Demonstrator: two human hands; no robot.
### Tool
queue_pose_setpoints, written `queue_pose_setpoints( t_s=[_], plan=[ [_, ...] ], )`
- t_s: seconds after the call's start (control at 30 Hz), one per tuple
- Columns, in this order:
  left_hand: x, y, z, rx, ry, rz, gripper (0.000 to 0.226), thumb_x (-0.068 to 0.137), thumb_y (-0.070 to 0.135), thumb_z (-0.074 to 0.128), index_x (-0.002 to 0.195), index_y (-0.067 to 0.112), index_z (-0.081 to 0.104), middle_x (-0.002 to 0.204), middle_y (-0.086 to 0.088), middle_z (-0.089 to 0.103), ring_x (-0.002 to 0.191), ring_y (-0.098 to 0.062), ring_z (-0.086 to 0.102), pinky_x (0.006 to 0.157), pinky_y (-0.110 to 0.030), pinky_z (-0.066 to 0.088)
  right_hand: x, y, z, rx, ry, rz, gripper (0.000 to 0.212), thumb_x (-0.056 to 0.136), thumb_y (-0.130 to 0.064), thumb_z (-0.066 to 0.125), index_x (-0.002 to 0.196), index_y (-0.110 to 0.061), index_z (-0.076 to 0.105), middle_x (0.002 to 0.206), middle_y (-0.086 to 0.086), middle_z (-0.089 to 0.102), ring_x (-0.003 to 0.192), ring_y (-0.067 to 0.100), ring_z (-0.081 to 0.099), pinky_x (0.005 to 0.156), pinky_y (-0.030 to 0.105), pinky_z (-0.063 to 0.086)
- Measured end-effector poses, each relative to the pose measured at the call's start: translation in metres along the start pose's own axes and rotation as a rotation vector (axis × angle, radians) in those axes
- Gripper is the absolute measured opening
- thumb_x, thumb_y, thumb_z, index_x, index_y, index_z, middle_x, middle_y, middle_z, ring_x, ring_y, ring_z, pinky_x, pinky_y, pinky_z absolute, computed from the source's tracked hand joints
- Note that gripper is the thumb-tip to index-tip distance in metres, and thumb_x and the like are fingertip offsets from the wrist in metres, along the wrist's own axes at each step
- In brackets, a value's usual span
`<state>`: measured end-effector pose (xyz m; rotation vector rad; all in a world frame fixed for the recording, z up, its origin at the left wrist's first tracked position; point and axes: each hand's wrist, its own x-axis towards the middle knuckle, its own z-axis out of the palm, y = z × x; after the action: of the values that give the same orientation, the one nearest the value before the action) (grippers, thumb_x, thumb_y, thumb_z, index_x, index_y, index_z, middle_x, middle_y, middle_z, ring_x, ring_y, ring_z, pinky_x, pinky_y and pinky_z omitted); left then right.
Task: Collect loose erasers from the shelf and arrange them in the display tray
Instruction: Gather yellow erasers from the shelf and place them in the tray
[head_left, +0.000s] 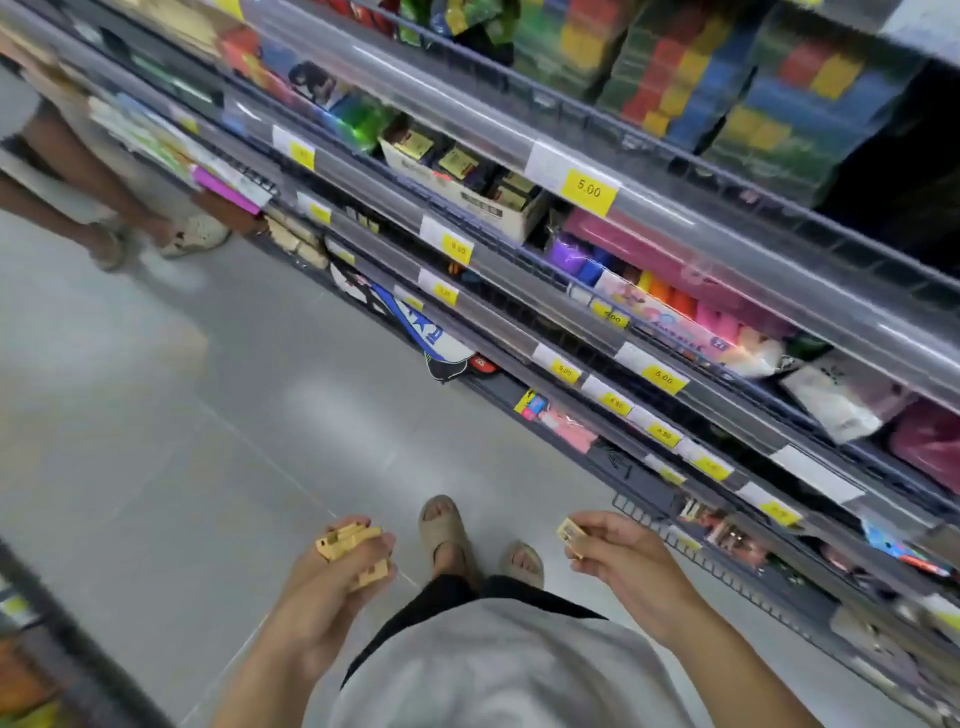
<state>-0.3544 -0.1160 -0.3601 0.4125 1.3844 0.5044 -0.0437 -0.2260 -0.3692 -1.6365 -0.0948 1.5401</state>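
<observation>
Head view, two hands (337, 561) gripping erasers (347, 543)

We stand in a shop aisle, by the look of it one that sells stationery and small goods. To our right run tiered shelves (649, 291) with clear plastic fronts, and along their edges sit yellow price tags (588, 191), one reading 5.00. The shelves hold packaged goods: stacked coloured boxes (675, 78) at the top, a carton of dark and gold packs (457, 171) below them, pink and purple packets (649, 260) lower still. Wire racks (727, 577) hang at the bottom. The floor (182, 415) is pale grey tile. Another person's legs (104, 197) in sandals show further up the aisle.
</observation>
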Motion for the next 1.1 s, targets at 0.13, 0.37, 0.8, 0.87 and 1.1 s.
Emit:
queue_pose_setpoints(
  t_s=[0.13, 0.37, 0.8, 0.87, 1.1],
  plan=[
    [-0.012, -0.009, -0.038, -0.150, 0.120, 0.028, 0.071, 0.048, 0.016, 0.100, 0.111, 0.010, 0.069, 0.091, -0.010, 0.069, 0.081, -0.021, 0.071, 0.073, -0.031, 0.061, 0.023, -0.023, 0.048, -0.122, -0.135, -0.016, 0.019, 0.089, 0.007, 0.067, 0.105, -0.001, 0.072, 0.095, 0.019, 0.070, 0.083, 0.028, 0.066, 0.082, 0.040, 0.055],
    [-0.003, 0.015, -0.102, -0.333, 0.212, 0.099, 0.066, 0.057, 0.012, 0.093, 0.117, 0.007, 0.066, 0.093, -0.011, 0.071, 0.082, -0.019, 0.074, 0.072, -0.032, 0.062, 0.057, -0.068, 0.163, -0.240, -0.319, -0.089, 0.019, 0.087, 0.002, 0.071, 0.105, -0.005, 0.073, 0.094, 0.012, 0.072, 0.082, 0.021, 0.068, 0.073, 0.029, 0.058],
    [0.081, 0.178, -0.201, -0.322, 0.115, 0.136, 0.055, 0.069, 0.004, 0.092, 0.117, 0.009, 0.064, 0.090, -0.010, 0.070, 0.079, -0.021, 0.071, 0.074, -0.031, 0.062, 0.117, -0.103, 0.312, -0.301, -0.230, -0.053, 0.022, 0.083, -0.006, 0.076, 0.104, -0.003, 0.074, 0.092, 0.019, 0.071, 0.083, 0.025, 0.067, 0.077, 0.034, 0.057],
    [0.098, 0.210, -0.202, -0.309, 0.104, 0.135, 0.055, 0.068, 0.005, 0.091, 0.116, 0.011, 0.065, 0.090, -0.010, 0.072, 0.079, -0.022, 0.072, 0.073, -0.031, 0.062, 0.130, -0.113, 0.320, -0.264, -0.211, -0.035, 0.017, 0.085, -0.002, 0.073, 0.102, -0.006, 0.076, 0.096, 0.022, 0.071, 0.085, 0.026, 0.068, 0.074, 0.030, 0.059],
    [0.158, 0.303, -0.189, -0.275, 0.108, 0.150, 0.067, 0.056, 0.006, 0.096, 0.114, 0.012, 0.065, 0.089, -0.008, 0.072, 0.077, -0.021, 0.073, 0.072, -0.029, 0.062, 0.203, -0.165, 0.361, -0.173, -0.200, 0.012, 0.018, 0.085, 0.000, 0.073, 0.102, -0.004, 0.075, 0.093, 0.017, 0.068, 0.082, 0.025, 0.066, 0.075, 0.029, 0.061]
  ],
)
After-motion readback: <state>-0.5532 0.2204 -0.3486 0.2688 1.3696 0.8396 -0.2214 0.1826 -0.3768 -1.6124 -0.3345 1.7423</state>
